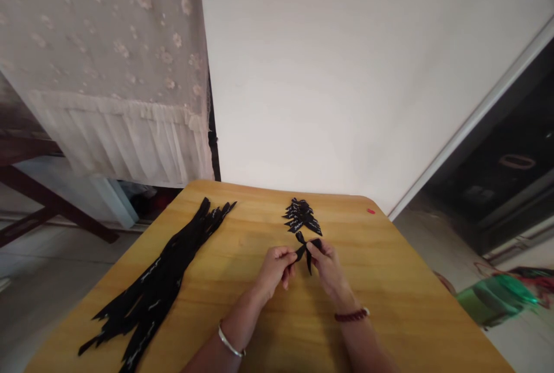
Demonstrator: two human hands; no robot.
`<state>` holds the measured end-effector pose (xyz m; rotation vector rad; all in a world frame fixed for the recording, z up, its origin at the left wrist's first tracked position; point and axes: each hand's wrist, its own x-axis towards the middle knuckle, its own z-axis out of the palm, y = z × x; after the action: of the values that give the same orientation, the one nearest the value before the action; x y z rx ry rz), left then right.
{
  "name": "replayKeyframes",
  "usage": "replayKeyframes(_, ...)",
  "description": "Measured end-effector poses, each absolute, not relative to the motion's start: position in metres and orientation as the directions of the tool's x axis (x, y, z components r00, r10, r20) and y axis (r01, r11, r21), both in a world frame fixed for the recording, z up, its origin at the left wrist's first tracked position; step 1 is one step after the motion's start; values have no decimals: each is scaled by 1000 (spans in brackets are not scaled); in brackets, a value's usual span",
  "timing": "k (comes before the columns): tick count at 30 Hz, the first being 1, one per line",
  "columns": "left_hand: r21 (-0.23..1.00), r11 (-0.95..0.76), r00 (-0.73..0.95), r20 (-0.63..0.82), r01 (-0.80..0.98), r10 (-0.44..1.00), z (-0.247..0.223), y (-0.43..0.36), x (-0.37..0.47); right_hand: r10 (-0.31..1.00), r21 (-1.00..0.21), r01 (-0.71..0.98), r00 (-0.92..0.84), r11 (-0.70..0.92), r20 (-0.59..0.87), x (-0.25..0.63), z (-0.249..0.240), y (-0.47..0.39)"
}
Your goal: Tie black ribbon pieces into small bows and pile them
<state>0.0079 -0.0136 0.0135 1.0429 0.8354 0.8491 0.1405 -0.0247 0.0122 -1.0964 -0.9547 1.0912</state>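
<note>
On table | both hands pinching black ribbon | edges well apart | room leftward to bundle

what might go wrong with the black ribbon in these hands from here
The black ribbon might slip out of shape if the left hand or right hand eases its pinch. The small pile of black pieces lies just beyond the hands, so a forward nudge could scatter it. The long black strips overlap in a bundle, so pulling one might drag others along.
</note>
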Motion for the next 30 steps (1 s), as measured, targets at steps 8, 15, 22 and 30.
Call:
replayKeyframes(8,961,135,37,-129,-242,991,16,-6,2,972,-991,-9,196,137,132,136,19,-27)
replayKeyframes(15,957,194,131,-168,-216,977,20,-9,5,981,-979,159,129,126,148,128,17,-29)
replayKeyframes(22,943,187,55,-178,-275,982,19,-8,5,980,-975,168,110,144,164,129,12,-27)
replayKeyframes(30,902,150,33,-150,-405,988,22,-3,-5,922,-969,177,317,172,221,138,9,-25)
